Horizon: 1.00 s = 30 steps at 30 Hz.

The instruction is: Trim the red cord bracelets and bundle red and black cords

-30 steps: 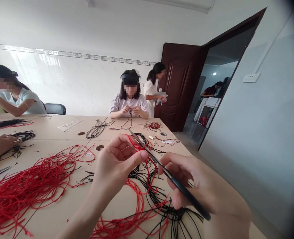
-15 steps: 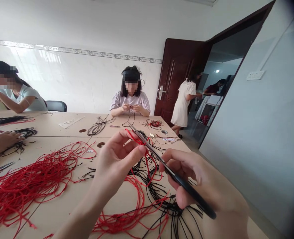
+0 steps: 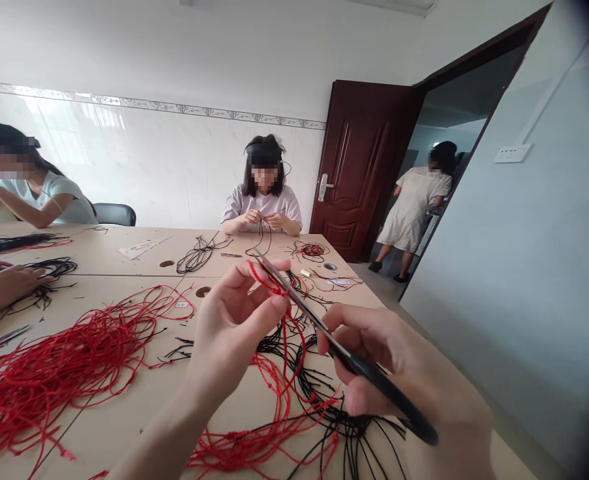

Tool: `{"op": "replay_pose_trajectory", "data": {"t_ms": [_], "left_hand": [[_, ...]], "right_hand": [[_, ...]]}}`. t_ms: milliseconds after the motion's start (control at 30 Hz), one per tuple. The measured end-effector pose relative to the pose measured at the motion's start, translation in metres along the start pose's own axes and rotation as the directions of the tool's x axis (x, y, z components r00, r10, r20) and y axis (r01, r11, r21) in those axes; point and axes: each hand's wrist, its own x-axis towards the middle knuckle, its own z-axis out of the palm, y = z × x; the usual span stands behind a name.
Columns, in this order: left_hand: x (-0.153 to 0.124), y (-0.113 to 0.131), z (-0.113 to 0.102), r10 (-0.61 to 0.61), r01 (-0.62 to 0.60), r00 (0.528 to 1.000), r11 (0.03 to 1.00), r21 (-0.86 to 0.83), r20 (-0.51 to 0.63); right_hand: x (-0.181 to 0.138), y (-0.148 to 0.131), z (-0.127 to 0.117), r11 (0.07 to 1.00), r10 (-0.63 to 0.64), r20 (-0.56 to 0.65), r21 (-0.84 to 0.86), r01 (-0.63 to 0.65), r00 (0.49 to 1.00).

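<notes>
My left hand (image 3: 234,323) is raised over the table and pinches a red cord (image 3: 267,280) between thumb and fingers; the cord hangs down from it to the tabletop. My right hand (image 3: 399,373) grips black-handled scissors (image 3: 344,357). Their blades point up and to the left and lie against the red cord at my left fingertips. Below both hands lies a tangle of black cords (image 3: 324,407) mixed with red ones.
A large heap of red cords (image 3: 59,367) covers the beige table (image 3: 124,267) at left. Two seated people handle cords opposite and at far left; another person's hand (image 3: 4,283) rests at left. A person stands in the open doorway (image 3: 414,207).
My hands and the scissors have stayed almost in place, rising slightly. The person in the pale dress has walked from beside the seated worker to the doorway.
</notes>
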Motion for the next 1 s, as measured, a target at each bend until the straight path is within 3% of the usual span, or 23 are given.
{"op": "replay_pose_trajectory", "data": {"t_ms": [233,1000], "left_hand": [[-0.001,0.001,0.006,0.036,-0.028,0.999,0.983,-0.18,0.039],[-0.003,0.003,0.003,-0.012,0.022,0.998,0.984,-0.177,0.056]], "right_hand": [[0.005,0.001,0.007,0.989,-0.088,0.085,0.123,0.078,0.992],[0.005,0.012,0.009,0.985,-0.117,0.08,0.136,0.106,0.99]]}}
